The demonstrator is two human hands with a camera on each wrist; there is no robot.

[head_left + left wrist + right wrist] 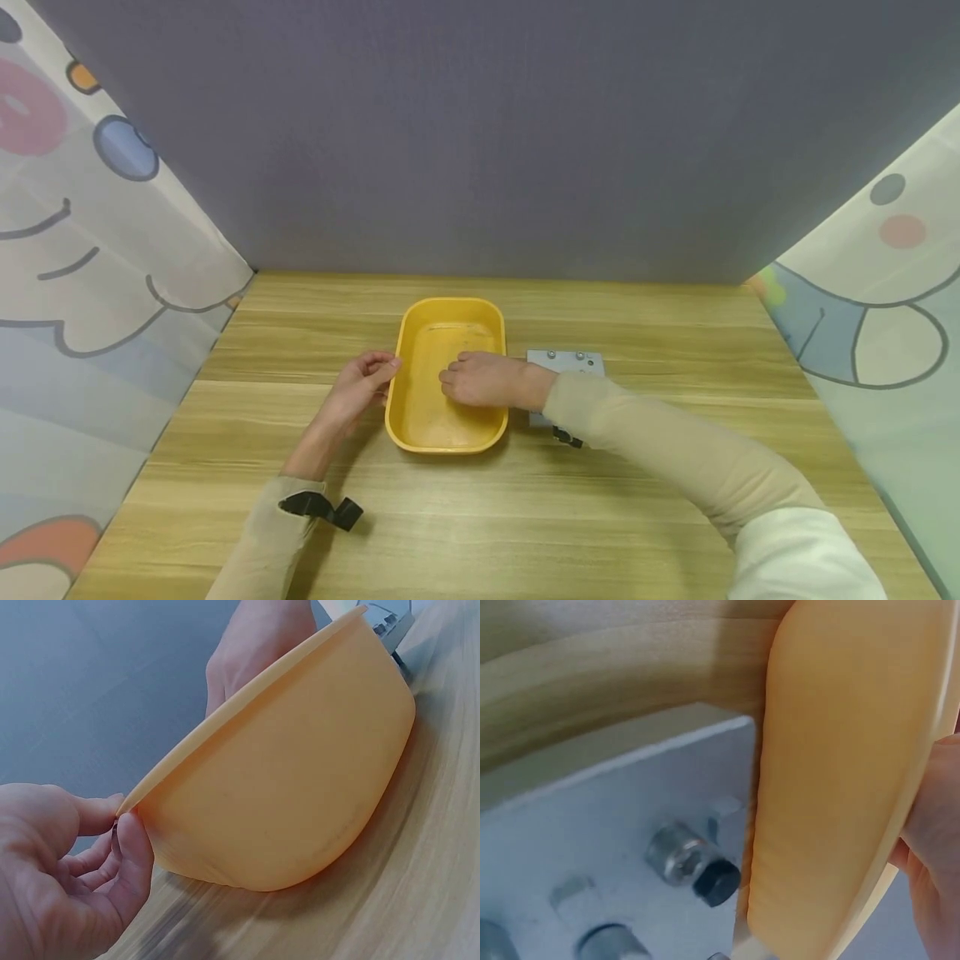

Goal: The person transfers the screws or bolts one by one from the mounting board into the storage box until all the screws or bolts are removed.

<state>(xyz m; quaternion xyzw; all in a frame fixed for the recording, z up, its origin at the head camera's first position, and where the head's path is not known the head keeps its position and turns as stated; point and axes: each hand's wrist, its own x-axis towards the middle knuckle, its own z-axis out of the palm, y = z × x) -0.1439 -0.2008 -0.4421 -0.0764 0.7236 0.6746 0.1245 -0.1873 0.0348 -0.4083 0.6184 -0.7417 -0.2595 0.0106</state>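
A yellow plastic tray [442, 429] with rounded corners sits on the wooden table. My left hand [354, 393] pinches the tray's left rim between thumb and fingers, as the left wrist view shows at close range. My right hand [482, 380] reaches over the right rim into the tray, its fingers bent down toward the bottom. Whatever lies under those fingers is hidden, so I cannot tell if they hold anything. Beneath my right forearm is a grey metal plate [566, 360] with bolts; in the right wrist view a socket-head bolt [676, 853] stands up from it.
The wooden table [450, 525] runs back to a dark grey panel [480, 150]. Printed cartoon curtains [97, 350] hang at both sides. Close by the tray's right wall lies the metal plate, partly covered by my right sleeve [660, 454].
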